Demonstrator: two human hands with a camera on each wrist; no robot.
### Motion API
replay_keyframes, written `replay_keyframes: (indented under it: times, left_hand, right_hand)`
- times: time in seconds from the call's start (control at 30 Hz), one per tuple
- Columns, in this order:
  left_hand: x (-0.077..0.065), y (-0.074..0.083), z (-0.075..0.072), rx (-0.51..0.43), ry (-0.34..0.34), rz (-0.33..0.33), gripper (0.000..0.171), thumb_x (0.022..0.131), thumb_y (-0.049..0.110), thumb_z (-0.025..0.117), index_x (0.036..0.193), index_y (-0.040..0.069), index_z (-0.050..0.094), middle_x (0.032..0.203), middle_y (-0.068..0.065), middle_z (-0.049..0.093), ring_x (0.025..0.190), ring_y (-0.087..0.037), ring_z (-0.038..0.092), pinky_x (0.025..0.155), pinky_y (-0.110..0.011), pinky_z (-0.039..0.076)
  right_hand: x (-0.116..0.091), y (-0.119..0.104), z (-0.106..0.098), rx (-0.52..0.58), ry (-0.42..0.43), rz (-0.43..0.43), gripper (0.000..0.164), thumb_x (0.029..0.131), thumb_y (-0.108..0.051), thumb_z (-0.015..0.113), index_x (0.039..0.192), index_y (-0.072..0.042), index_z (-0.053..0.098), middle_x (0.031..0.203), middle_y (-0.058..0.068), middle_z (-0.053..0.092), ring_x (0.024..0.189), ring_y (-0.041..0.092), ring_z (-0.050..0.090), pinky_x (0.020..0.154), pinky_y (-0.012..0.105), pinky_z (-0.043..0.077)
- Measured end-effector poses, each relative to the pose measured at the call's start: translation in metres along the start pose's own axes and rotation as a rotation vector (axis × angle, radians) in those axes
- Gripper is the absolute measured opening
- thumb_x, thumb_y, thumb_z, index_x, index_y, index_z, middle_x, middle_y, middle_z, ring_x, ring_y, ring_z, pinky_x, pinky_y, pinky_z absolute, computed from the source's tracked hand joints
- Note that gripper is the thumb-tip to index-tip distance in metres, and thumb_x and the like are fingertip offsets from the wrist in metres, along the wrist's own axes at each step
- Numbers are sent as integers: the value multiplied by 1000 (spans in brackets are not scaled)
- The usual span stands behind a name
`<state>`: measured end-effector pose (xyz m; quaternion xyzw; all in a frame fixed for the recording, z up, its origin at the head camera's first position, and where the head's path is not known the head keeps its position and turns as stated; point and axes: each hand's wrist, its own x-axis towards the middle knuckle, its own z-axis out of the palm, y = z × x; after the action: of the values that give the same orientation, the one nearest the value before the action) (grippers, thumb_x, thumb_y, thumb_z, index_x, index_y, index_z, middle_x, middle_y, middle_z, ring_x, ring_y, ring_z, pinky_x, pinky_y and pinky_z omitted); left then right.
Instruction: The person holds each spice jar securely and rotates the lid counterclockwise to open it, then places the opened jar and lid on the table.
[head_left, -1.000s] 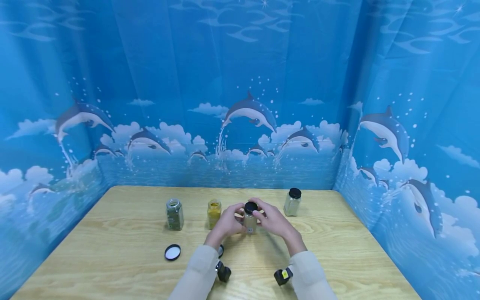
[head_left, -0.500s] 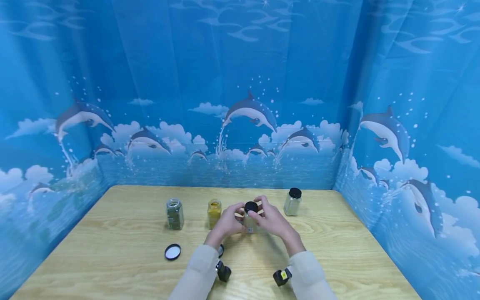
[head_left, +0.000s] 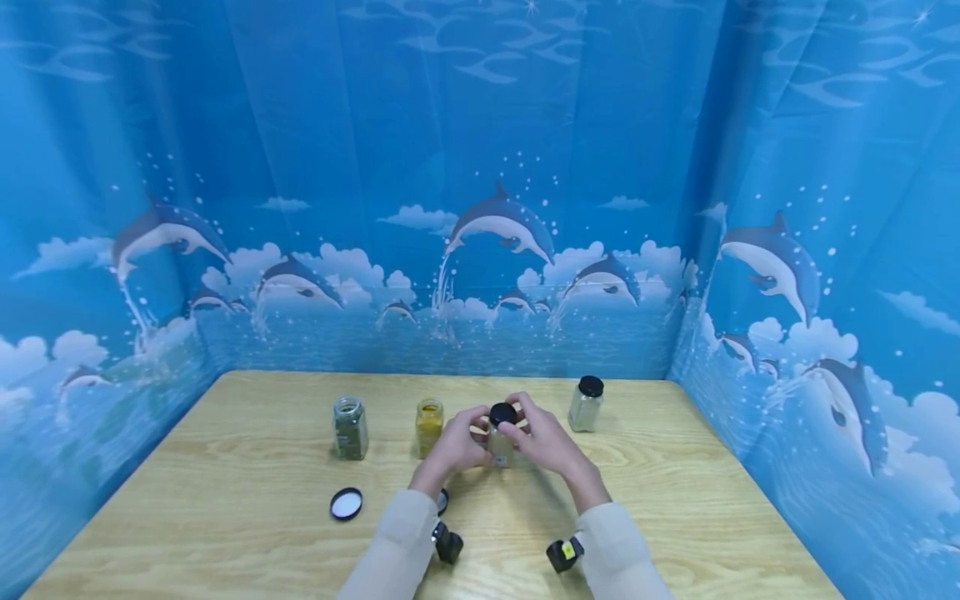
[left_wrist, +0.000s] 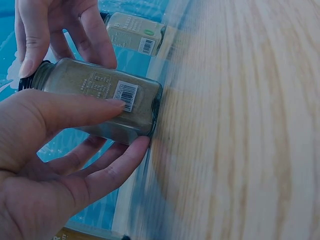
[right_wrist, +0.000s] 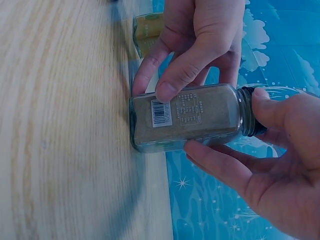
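Note:
A glass spice jar (head_left: 501, 450) of grey-brown powder stands upright on the table between both hands, its black lid (head_left: 502, 414) in place. My left hand (head_left: 459, 442) holds the jar's body, with the thumb across the barcode label in the left wrist view. At the top, my right hand (head_left: 546, 440) grips the lid; its thumb (right_wrist: 267, 107) presses the lid's side in the right wrist view. Left of the hands, an uncapped jar of yellow powder (head_left: 429, 432) is close to the left hand. Farther left is an uncapped jar of dark green flakes (head_left: 350, 435).
A black-capped jar (head_left: 586, 408) with pale contents stands at the back right. One loose lid (head_left: 346, 504) lies on the wooden table (head_left: 225, 475), white inside up. Another lid (head_left: 442, 501) is partly hidden by the left forearm. A dolphin-print curtain (head_left: 480, 333) surrounds the table.
The right hand's fingers have shifted around the lid, with the thumb moving slightly left. The left hand and the jar have kept their place.

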<state>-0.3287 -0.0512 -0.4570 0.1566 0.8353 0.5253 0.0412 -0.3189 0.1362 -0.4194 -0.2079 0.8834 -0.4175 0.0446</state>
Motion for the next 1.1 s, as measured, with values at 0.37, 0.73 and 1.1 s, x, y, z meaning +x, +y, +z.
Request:
replay_keyframes:
  times: [0.37, 0.73, 1.1]
  left_hand:
    - [1, 0, 0, -5, -5, 10, 66, 70, -16, 80, 128, 13, 67, 122, -22, 66, 111, -41, 71, 91, -50, 62]
    - [1, -2, 0, -10, -4, 16, 65, 71, -15, 81, 127, 14, 67, 120, -21, 68, 109, -41, 71, 91, -50, 63]
    - [1, -2, 0, -18, -2, 18, 62, 70, -15, 81, 124, 12, 67, 120, -22, 69, 108, -40, 72, 90, -49, 63]
  right_hand:
    - [1, 1, -2, 10, -21, -41, 40, 108, -7, 49, 147, -13, 49, 132, 23, 61, 105, 35, 70, 84, 48, 65]
    - [0, 1, -2, 46, -52, -25, 47, 109, -7, 46, 155, -13, 41, 141, 26, 56, 116, 38, 66, 88, 46, 65]
    - [0, 1, 3, 20, 65, 40, 48, 103, -35, 63, 136, -6, 44, 124, 20, 67, 108, 31, 71, 84, 42, 62]
